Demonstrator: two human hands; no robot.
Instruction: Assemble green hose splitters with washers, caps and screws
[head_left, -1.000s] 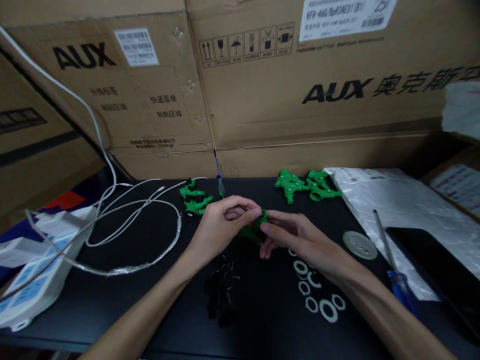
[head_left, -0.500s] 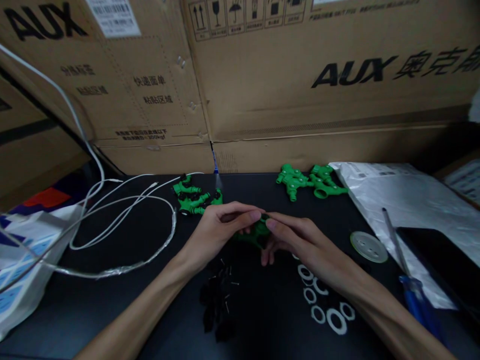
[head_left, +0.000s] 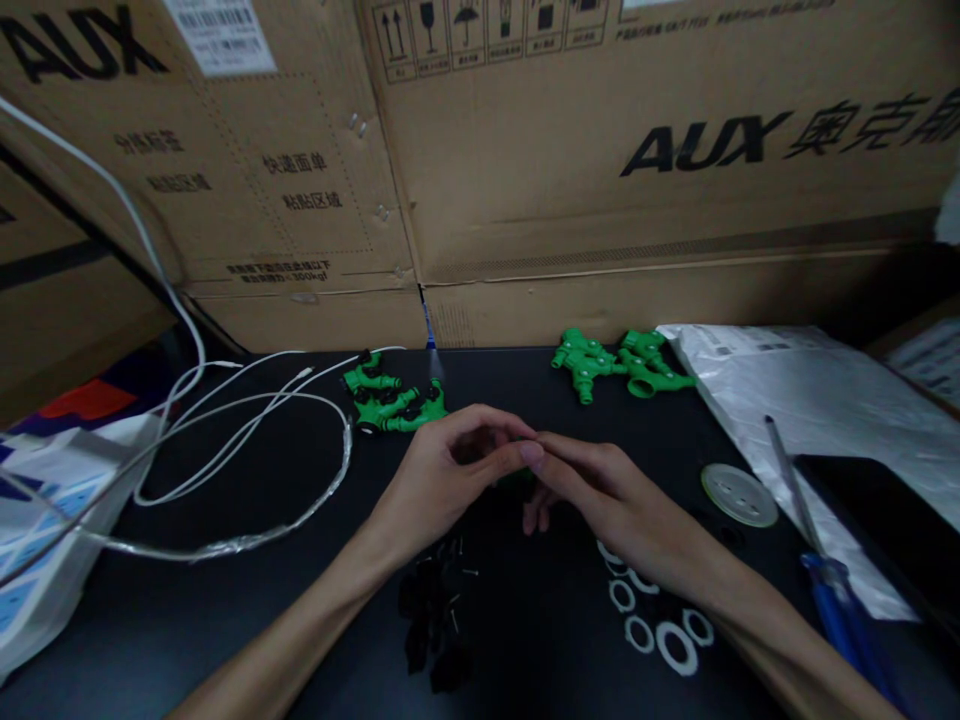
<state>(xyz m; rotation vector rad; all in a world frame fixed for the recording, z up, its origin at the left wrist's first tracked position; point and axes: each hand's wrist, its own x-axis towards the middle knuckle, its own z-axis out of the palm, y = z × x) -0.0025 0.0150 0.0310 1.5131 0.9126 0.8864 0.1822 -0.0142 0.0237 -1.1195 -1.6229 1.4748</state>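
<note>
Hands met at the middle of the black table (head_left: 225,600). Left hand (head_left: 442,475) was curled, thumb and forefinger pinched toward the right hand's fingertips. Right hand (head_left: 600,495) was likewise curled, fingers pointing left, tips touching the left thumb. Between them sat a small green fitting (head_left: 516,478), almost fully hidden by the fingers; only a dark green sliver showed under the pinch. Both hands appeared closed on it, though which one carried it I could not tell.

Just below the left wrist lay a pile of small black parts (head_left: 435,620) with a few thin pins among them. Below the right wrist lay a scatter of white rings (head_left: 660,630), flat on the table. Behind the left hand, near it, sat a cluster of green fittings (head_left: 390,405); a 2nd green cluster (head_left: 615,365) lay farther back to the right, just beside a grey plastic bag (head_left: 810,400). A pale round disc (head_left: 739,495) lay right of the right hand. A blue-handled screwdriver (head_left: 832,590) lay at the far right, shaft over the bag. White cables (head_left: 247,430) looped on the left. Cardboard boxes (head_left: 600,150) stood along the back.
</note>
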